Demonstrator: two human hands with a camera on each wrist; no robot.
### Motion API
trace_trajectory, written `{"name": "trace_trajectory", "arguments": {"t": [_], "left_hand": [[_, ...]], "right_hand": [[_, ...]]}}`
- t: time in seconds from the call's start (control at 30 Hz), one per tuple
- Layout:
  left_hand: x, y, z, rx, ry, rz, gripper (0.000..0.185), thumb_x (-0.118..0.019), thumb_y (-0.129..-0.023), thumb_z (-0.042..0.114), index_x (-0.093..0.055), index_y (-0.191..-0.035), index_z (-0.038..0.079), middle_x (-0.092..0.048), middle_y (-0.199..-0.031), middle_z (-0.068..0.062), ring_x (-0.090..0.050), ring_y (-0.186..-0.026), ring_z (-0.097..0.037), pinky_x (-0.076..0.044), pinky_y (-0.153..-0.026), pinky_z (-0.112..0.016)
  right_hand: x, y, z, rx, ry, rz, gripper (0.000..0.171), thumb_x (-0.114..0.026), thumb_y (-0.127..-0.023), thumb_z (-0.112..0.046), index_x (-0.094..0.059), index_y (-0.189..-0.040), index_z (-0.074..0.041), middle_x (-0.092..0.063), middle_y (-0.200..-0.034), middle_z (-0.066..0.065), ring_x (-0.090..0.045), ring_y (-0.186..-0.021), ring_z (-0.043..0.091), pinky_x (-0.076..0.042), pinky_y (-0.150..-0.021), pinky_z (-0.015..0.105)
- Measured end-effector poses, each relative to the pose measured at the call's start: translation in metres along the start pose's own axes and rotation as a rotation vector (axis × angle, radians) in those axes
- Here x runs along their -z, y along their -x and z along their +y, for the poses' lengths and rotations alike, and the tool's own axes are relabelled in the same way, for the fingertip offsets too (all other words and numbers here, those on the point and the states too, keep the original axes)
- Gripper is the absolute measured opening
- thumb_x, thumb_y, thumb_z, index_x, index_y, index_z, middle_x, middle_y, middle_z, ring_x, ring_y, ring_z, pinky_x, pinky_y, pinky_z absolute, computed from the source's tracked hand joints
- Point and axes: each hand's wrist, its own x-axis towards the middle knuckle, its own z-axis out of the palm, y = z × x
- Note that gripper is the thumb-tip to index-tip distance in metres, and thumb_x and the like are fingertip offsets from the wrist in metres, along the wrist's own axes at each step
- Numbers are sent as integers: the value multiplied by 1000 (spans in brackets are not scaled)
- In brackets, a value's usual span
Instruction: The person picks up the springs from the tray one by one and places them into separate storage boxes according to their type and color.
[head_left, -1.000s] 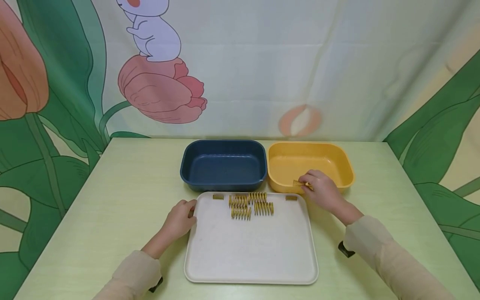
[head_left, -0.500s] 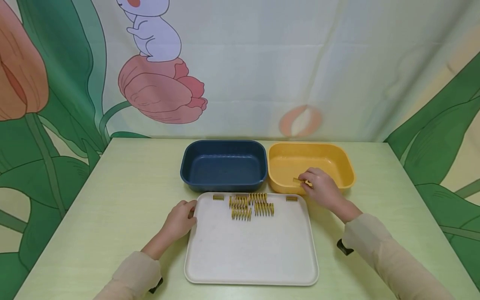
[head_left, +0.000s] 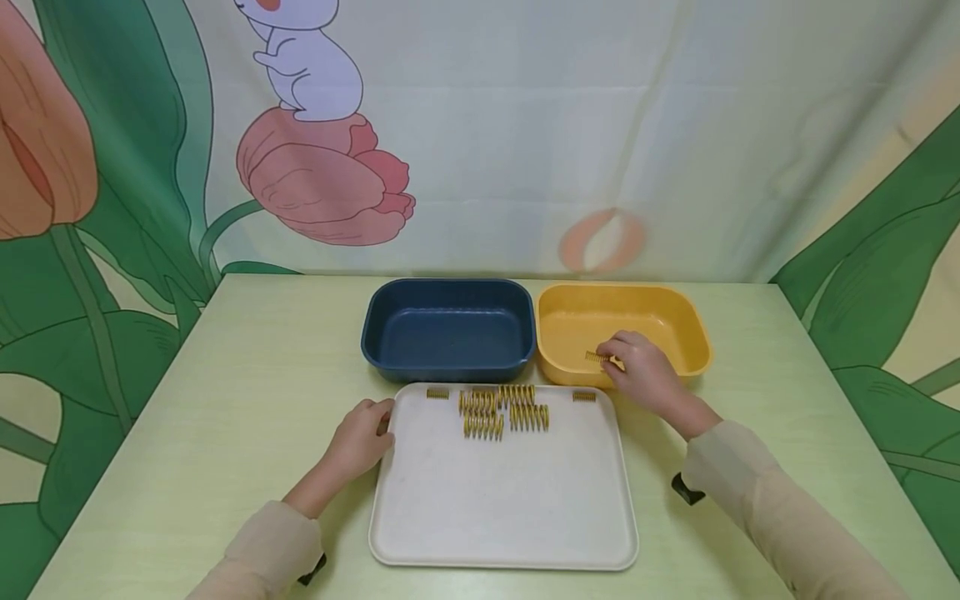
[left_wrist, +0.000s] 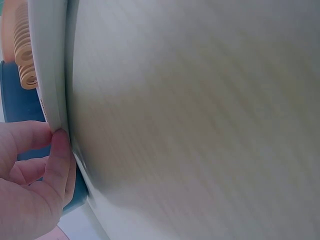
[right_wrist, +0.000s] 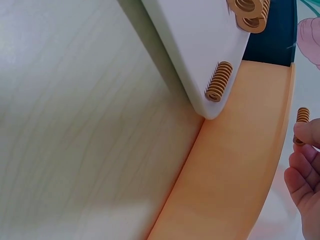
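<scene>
My left hand (head_left: 356, 437) pinches the left rim of a white tray (head_left: 502, 500) near its far corner; the left wrist view shows thumb and finger on the tray edge (left_wrist: 50, 90). Between thumb and fingers, my right hand (head_left: 641, 371) pinches a small gold spring (head_left: 595, 356), held over the near side of the yellow bin (head_left: 697, 354). In the right wrist view, that spring (right_wrist: 303, 115) stands out past the fingertips. Several thicker springs (head_left: 529, 417) lie grouped at the tray's far side. One small spring (head_left: 438, 393) lies at the far left corner, another (head_left: 584, 397) at the far right.
A dark blue bin (head_left: 450, 367) stands behind the tray, beside the yellow one. All rest on a pale green table (head_left: 285, 358). A printed curtain (head_left: 487, 167) hangs right behind the table's far edge.
My right hand has moved slightly away from me, carrying the small spring from the yellow bin's near rim to over its inside. My left hand has stayed on the tray rim.
</scene>
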Motion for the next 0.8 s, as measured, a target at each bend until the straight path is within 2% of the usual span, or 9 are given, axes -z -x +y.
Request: {"name": "trace_trajectory", "arguments": {"t": [0.37,0.63,0.8], "left_hand": [[0,1,1,16,4,-14,20,-60,-81,-7,-58,-101,-4,-45,-77,-8,-44,-76,-21,-34,-65,-30],[0,1,1,16,7,-10,15,-59,-81,-7,-57,-94,-2,-43,-76,-7,-42,-75,-20,-32,-63,-29],[1,2,2,15,7,-10,16,-59,-81,-6,-58,-96,-3,-44,-76,-7,-44,-75,-21,-33,-64,-29]], "right_hand": [[0,-5,1,-9,3,-10,12,-71,-82,3,-71,-94,4,-67,-90,15,-63,-83,30,-55,-74,43],[-1,-8,2,-20,1,-18,12,-70,-83,3,-71,-94,4,-68,-91,15,-63,-84,30,-55,-75,43],[-1,-11,3,-24,-7,-17,11,-69,-83,4,-71,-94,5,-67,-91,16,-63,-84,30,-55,-75,43]]}}
